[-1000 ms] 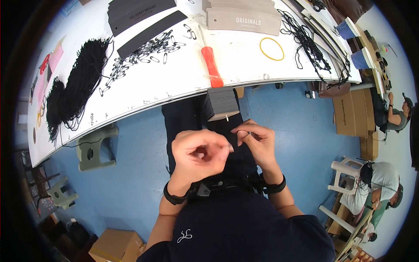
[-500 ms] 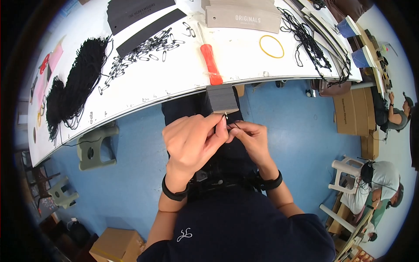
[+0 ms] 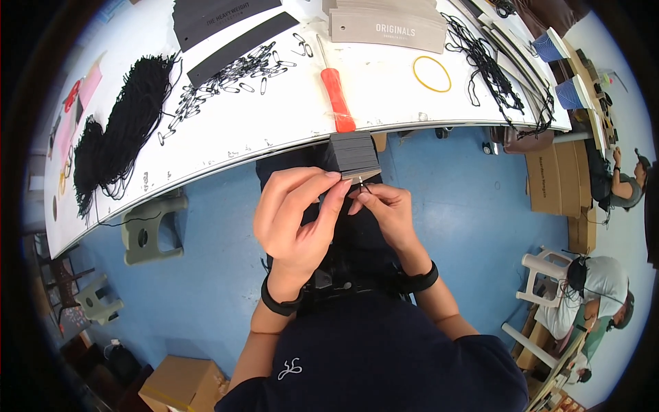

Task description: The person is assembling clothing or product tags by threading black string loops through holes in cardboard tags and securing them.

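A bundle of black strings (image 3: pixel 123 127) lies on the desk (image 3: pixel 288 113), then scattered safety pins (image 3: pixel 263 85). The left hand (image 3: pixel 292 218) has thumb and forefinger nearly meeting beside a dark tag stack (image 3: pixel 355 152) at the desk's near edge; whether they grip anything, I can't tell. The right hand (image 3: pixel 390 211) pinches a black cord (image 3: pixel 364 187) near the stack.
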A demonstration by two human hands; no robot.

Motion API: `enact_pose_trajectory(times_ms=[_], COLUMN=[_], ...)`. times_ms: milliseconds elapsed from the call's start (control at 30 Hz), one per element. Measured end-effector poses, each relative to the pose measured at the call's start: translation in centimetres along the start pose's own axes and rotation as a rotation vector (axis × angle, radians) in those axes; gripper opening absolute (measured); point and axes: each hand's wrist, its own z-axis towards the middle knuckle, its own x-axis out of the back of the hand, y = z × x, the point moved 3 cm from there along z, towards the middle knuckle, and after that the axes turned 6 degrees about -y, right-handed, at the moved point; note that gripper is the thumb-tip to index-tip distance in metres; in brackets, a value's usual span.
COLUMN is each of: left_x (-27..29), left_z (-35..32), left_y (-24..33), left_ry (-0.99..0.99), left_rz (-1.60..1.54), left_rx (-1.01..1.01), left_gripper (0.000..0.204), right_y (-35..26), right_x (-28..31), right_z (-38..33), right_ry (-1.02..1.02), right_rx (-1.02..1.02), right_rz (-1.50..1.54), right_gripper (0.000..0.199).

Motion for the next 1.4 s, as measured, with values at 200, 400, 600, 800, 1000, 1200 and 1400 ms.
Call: enact_pose_trajectory(times_ms=[200,400,600,800,1000,1200,1400], left_x=[-0.1,-0.4,-0.5,-0.4,0.1,-0.2,-0.9], left_z=[-0.7,-0.4,-0.2,-0.8,0.0,-1.7,-4.2], left_y=[-0.1,-0.4,-0.7,-0.2,1.2,-0.1,-0.9], left_ry=[0.007,0.008,-0.038,-0.020,-0.036,-0.251,-0.437], left_rz=[-0.087,-0.213,-0.308,-0.131,0.170,0.187,0.231], left_rx=[0.003,0.104,0.166,0.078,-0.205,-0.260,-0.333], left_gripper=[0.020,0.022,0.021,0.022,0.027,0.023,0.018], right_y=[0.0,0.2,0.1,0.0,-0.5,-2.2,-4.1], right_x=[0.0,-0.1,-0.1,-0.5,-1.2,-2.3,-2.4], right_z=[0.1,0.1,0.0,0.0,-0.7,-2.0,-3.3], right_ry=[0.003,-0.008,0.007,-0.001,-0.062,-0.061,-0.077], right_rx=[0.008,0.025,0.001,0.010,-0.008,-0.052,0.261], right_rz=[0.016,0.035,0.027,0.046,-0.165,-0.189,-0.536], right_gripper=[0.014,0.013,0.013,0.013,0.012,0.011,0.008])
